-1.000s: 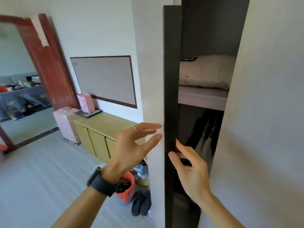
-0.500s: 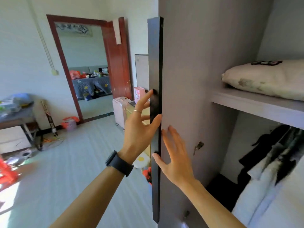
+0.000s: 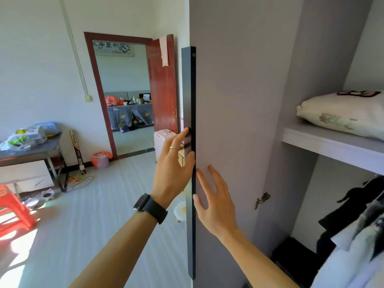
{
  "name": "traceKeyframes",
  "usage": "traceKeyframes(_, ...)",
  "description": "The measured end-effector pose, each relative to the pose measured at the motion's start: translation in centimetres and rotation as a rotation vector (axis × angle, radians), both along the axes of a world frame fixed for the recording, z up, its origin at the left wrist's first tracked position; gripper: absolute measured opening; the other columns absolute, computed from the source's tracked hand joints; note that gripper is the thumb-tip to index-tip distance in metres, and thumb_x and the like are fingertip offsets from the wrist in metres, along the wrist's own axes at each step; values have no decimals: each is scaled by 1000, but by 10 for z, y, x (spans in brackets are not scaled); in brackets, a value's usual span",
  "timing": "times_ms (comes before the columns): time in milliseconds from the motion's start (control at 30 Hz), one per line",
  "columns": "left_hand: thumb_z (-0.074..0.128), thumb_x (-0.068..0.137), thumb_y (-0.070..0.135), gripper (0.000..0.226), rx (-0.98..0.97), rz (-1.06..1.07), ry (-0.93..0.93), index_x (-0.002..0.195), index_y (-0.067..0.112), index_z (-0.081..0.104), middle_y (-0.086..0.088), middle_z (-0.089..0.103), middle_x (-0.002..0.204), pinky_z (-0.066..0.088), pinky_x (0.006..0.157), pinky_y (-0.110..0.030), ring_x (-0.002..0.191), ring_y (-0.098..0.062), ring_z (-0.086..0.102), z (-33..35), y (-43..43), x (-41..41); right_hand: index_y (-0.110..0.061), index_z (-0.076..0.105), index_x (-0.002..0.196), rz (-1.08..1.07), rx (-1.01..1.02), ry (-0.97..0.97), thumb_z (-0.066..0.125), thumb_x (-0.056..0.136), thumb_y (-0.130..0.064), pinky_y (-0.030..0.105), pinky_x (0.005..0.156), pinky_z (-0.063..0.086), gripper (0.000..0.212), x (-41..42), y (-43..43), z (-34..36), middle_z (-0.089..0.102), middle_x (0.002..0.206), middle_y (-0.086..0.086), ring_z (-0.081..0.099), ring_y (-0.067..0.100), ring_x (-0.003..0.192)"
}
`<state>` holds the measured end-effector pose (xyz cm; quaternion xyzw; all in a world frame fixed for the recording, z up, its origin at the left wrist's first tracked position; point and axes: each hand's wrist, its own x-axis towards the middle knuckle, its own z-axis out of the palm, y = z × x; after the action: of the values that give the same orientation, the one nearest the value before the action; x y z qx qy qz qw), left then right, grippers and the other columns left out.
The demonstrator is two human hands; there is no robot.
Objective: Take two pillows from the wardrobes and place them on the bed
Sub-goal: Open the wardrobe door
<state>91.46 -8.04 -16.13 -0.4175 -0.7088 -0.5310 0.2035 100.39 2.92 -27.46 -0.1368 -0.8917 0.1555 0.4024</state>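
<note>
i have my left hand [image 3: 173, 165] open against the dark edge strip [image 3: 189, 90] of the wardrobe door [image 3: 239, 100], and my right hand [image 3: 215, 201] flat on its inner face, gripping nothing. the pillow [image 3: 342, 114] lies on the upper shelf [image 3: 332, 146], to the right. i'd push the door fully wide before reaching up.

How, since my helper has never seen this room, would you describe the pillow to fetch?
Go to the open wardrobe at the right of the room. Inside, a shelf runs above dark and white hanging clothes. The pillow lies on that shelf: cream, faintly flower-printed, with a pink-and-black patch on top, unlike the clothes below.
</note>
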Motion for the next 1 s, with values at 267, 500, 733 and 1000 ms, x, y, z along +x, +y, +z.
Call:
traceKeyframes(267, 54, 92, 35, 38, -257, -66, 221, 130, 33, 55, 9, 56, 127, 49, 85, -29, 113, -12, 48, -73, 43, 62, -29, 55, 144, -190, 44, 42, 65, 94, -26, 43, 100, 54, 50, 139, 57, -32, 47, 152, 0, 42, 22, 142)
traceKeyframes(500, 51, 92, 44, 44, -530, -537, 98, 136, 40, 47, 11, 53, 134, 46, 96, -31, 123, -14, 49, -105, 147, 146, -22, 70, 129, -626, 220, 43, 56, 95, -28, 40, 109, 45, 37, 279, 91, -9, 58, 144, 8, 48, 31, 137)
traceKeyframes(733, 60, 93, 42, 51, -406, -989, -119, 140, 36, 44, 9, 51, 141, 37, 96, -19, 127, -8, 49, -48, 240, 242, -24, 67, 132, -1058, 328, 51, 47, 98, -40, 47, 112, 41, 43, 374, 125, 73, 51, 152, 5, 34, 27, 146)
traceKeyframes(1000, 65, 94, 30, 59, -193, -1160, -466, 146, 29, 38, 2, 53, 136, 48, 100, -35, 120, -14, 54, 30, 312, 292, -31, 44, 151, -1289, 388, -36, 47, 98, -45, 61, 120, 22, 54, 415, 192, 164, 21, 168, 9, 10, 37, 155)
